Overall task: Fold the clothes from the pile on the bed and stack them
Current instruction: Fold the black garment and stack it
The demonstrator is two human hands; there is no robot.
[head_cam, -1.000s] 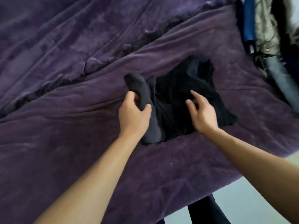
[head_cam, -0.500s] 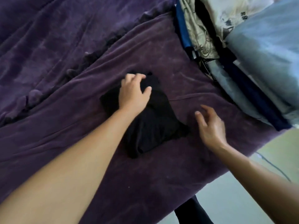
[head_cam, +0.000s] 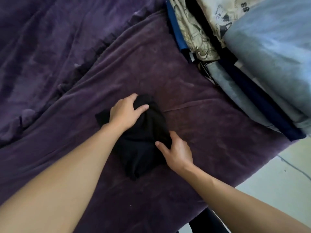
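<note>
A black garment (head_cam: 139, 147) lies folded into a small bundle on the purple blanket (head_cam: 193, 91) of the bed. My left hand (head_cam: 125, 111) grips its far end, thumb on top and fingers curled over the far edge. On the garment's right edge sits my right hand (head_cam: 176, 151), thumb on the cloth and fingers tucked at its side. A stack of folded clothes (head_cam: 252, 68) lies at the upper right of the bed, with a pale blue piece on top.
The bed's edge runs diagonally at the lower right, with pale floor (head_cam: 277, 179) beyond it. A thin dark cable (head_cam: 292, 167) lies on the floor. A ridge of bunched blanket (head_cam: 75, 71) crosses the upper left.
The left hand folded the grey-black flap over and now grips the bundle's far end. The right hand left the cloth, then came back to its right edge. The view swung toward the stack.
</note>
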